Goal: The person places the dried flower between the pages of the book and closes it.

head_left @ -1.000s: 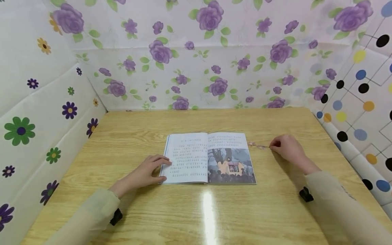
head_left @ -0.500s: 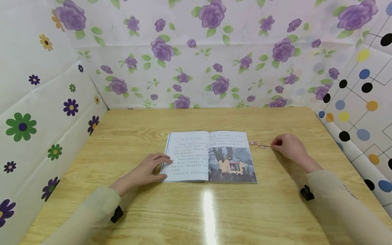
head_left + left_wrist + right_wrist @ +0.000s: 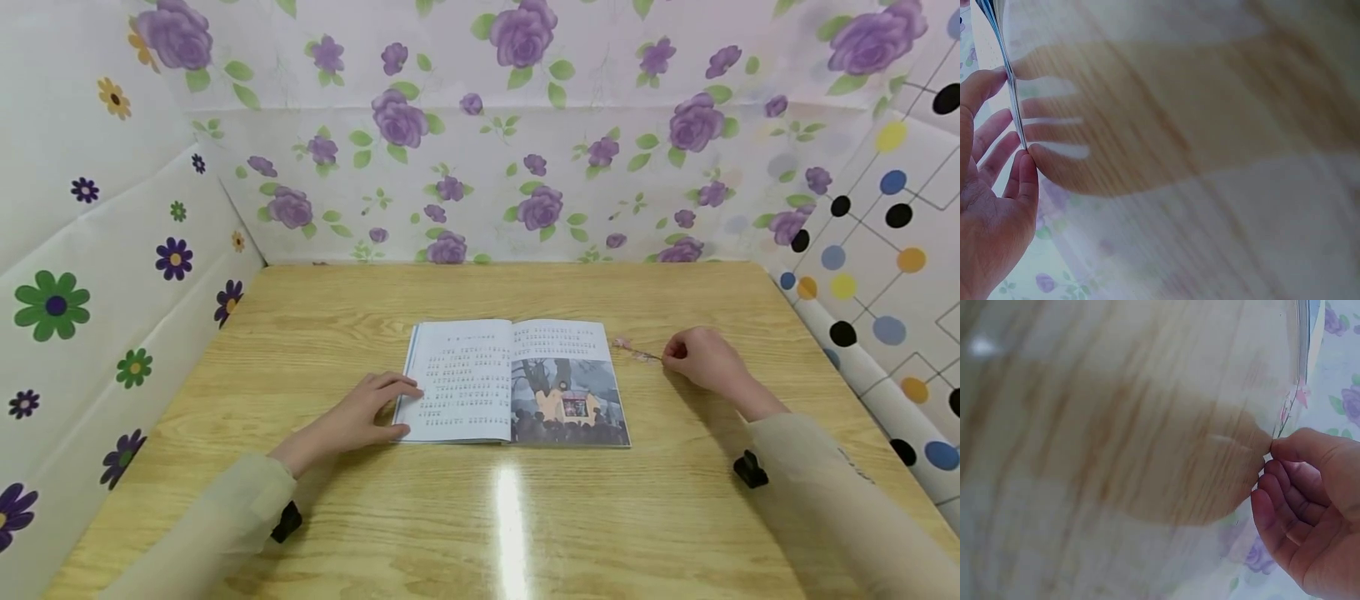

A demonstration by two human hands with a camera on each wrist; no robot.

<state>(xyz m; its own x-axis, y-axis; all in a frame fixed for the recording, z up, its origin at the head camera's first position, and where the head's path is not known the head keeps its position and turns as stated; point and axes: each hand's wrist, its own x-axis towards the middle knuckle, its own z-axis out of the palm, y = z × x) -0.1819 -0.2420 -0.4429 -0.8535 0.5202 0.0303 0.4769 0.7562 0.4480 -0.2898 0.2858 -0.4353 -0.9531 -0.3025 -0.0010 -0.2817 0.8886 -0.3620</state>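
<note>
**Hands on an open picture book and a tiny flower sprig**

Fingers first: the left hand (image 3: 352, 419) lies flat with its fingers fairly straight and a bit apart, tips resting on the outer edge of the open paperback picture book with printed text and a dark illustrated scene (image 3: 514, 381). The left wrist view shows it nicely, the thin page edges (image 3: 1010, 81) run right across the fingertips (image 3: 1027, 164), touching them, thumb on one side and the rest fanned out beside it. Nothing is curled round the book, it's more of a light press.

The right hand (image 3: 708, 360) sits on the far side of the book, apart from its right page. Thumb and forefinger are pinched together on the stem end of a thin pink-and-green flower sprig (image 3: 634, 352), the other fingers loosely curled underneath. From the pinch the sprig runs out toward the book, its pink tip just beside the book's top right corner. In the right wrist view the sprig (image 3: 1287, 412) pokes straight out of the fingertips (image 3: 1280, 447).

Everything lies on a light wood-grain tabletop (image 3: 480, 517), floral-papered walls (image 3: 525, 125) behind the fingers.
</note>
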